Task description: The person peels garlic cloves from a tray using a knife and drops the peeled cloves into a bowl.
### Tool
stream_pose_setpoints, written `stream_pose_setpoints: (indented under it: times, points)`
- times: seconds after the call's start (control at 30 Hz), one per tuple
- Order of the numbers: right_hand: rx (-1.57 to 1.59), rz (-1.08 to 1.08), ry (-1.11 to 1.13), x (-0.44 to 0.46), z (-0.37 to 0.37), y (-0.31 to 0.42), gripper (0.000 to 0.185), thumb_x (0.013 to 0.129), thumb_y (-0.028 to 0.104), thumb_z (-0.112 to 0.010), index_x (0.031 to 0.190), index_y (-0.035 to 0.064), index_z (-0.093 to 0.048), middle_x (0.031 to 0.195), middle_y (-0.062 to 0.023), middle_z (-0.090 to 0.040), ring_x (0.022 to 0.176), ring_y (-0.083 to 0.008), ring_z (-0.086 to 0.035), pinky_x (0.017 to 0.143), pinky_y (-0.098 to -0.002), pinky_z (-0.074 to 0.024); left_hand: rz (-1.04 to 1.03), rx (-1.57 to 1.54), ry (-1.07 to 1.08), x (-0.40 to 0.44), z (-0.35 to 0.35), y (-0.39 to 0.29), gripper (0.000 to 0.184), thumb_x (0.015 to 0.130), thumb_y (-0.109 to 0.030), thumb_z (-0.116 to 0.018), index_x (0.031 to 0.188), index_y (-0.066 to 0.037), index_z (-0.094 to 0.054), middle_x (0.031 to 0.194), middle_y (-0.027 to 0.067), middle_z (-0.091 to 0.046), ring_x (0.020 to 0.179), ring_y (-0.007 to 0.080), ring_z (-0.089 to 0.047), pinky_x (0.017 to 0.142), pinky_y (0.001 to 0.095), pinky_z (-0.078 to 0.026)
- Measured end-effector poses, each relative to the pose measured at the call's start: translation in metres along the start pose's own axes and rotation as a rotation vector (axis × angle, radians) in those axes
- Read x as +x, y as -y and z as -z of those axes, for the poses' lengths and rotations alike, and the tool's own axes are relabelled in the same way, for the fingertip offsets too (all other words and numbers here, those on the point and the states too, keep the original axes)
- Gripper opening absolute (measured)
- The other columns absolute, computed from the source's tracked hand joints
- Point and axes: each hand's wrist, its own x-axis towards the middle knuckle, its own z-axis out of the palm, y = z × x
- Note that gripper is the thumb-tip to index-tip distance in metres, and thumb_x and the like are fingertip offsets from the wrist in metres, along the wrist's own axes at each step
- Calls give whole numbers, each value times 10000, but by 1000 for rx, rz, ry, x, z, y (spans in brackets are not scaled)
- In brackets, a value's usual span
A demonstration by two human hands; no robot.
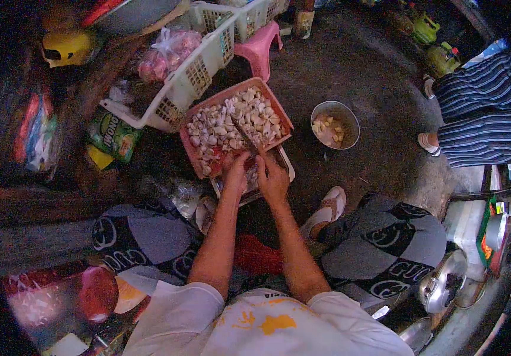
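Note:
My right hand [273, 177] is closed round a knife [244, 132], its blade pointing up and left over the garlic. Close beside it, my left hand [236, 172] has its fingers curled together; what they hold is too small and dark to make out. Both hands are at the near edge of a pink tray [189, 155] heaped with unpeeled garlic cloves [237, 118]. Off to the right, a metal pot [357, 132] on the floor contains pale peeled cloves [329, 127] in what looks like liquid.
White plastic crates [193, 80] stand behind the tray, one with a bag of reddish contents [169, 53]. A pink stool [258, 50] is beyond. A person in a striped skirt [484, 113] stands at right, near green gas cylinders [443, 58]. Metal pot lids [445, 282] lie at lower right.

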Motion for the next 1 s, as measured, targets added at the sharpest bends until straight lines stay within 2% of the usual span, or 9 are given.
stream_pose_setpoints:
  times: [0.2,0.3,0.4,0.5,0.6,0.7,0.8,0.9,1.0]
  points:
    - [-24,-62,-7,-2,-5,-7,276,862,248,-460,1073,118,-582,960,-145,-601,859,-319,-585,721,-347,-457,-32,99,2,20,14,24,163,692,-37,-634,822,-20,-538,794,62,-580,716,170,-559,662,283,-469]
    - [-5,-78,-41,-2,-12,-20,278,869,282,-464,1005,91,-612,820,-120,-637,706,-257,-614,620,-310,-456,-9,48,65,21,12,21,161,706,-44,-635,831,-13,-538,805,74,-577,733,178,-566,670,286,-478]
    - [488,-339,118,-3,-14,-41,324,868,342,-469,978,72,-610,689,-33,-590,541,-127,-513,515,-243,-397,28,35,47,5,-2,3,147,725,-40,-622,839,-2,-537,824,88,-575,732,195,-577,674,296,-495]
    - [739,-477,114,0,-26,-60,349,860,376,-482,990,69,-586,685,32,-514,516,-53,-380,474,-197,-326,92,-73,124,10,3,-1,139,746,-25,-596,865,10,-534,845,96,-574,731,209,-587,668,310,-510]
    - [968,-658,206,6,-7,-36,364,856,375,-491,1038,66,-557,760,28,-537,526,-61,-394,488,-195,-343,108,-101,133,5,1,-8,164,759,-21,-580,911,19,-533,852,95,-575,740,213,-592,669,310,-514]
    - [984,-689,235,8,4,-23,364,859,370,-486,1038,61,-555,784,19,-544,551,-66,-426,509,-208,-377,126,-98,159,1,-3,-15,199,769,-27,-569,956,25,-526,864,98,-574,761,220,-592,684,313,-511]
    - [933,-599,214,5,-16,-52,372,860,371,-480,1055,62,-553,820,6,-562,627,-84,-490,543,-220,-413,122,-86,194,4,1,-13,203,780,-29,-557,973,24,-528,879,102,-577,783,221,-588,695,306,-507]
    - [1003,-737,288,7,0,-35,367,869,343,-475,1074,47,-549,890,-11,-580,752,-102,-531,617,-231,-434,125,-148,239,11,7,-5,200,786,-33,-551,978,19,-530,892,96,-581,803,210,-584,688,303,-506]
    - [695,-385,169,1,-14,-55,361,879,312,-468,1081,23,-545,934,-26,-588,823,-109,-530,686,-241,-431,131,-57,249,9,5,-6,198,783,-42,-565,971,15,-540,909,91,-582,820,197,-581,691,299,-503]
